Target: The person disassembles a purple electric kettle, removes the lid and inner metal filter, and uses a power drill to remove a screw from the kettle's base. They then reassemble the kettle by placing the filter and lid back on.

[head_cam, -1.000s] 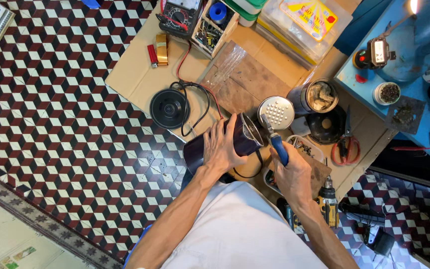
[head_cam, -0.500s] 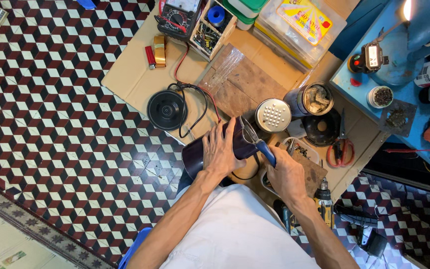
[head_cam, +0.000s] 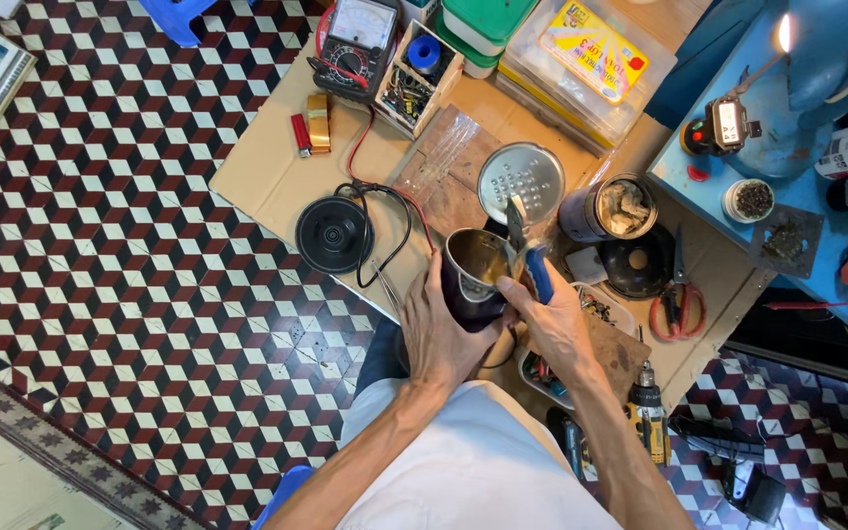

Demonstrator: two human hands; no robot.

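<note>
Near the middle of the frame, the person's left hand [head_cam: 441,334] was wrapped around the side of a dark metal kettle [head_cam: 473,275]. The kettle stood open, and its shiny inside showed. The hand held it tight against the person's lap.

The right hand [head_cam: 554,324] was just to the right of the kettle. Its fingers were closed around blue-handled pliers [head_cam: 527,257]. The metal tip of the pliers pointed up and sat at the rim of the kettle. The two hands were close together, one on each side of the kettle.

Just above the kettle lay a round metal lid [head_cam: 522,179] with small holes in it. To the left of the middle lay a round black base [head_cam: 334,234] with a black cord curling beside it. All of these sat on a sheet of brown cardboard [head_cam: 257,172] spread over a floor of red, black and white tiles.

At the top of the frame was a black meter [head_cam: 357,39] with a white dial and a red wire. Beside it stood a small box of parts [head_cam: 414,74]. To the right of the kettle was a dark jar [head_cam: 609,208], and further right lay orange-handled scissors [head_cam: 677,294]. A yellow and black drill [head_cam: 646,422] lay near the lower right.
</note>
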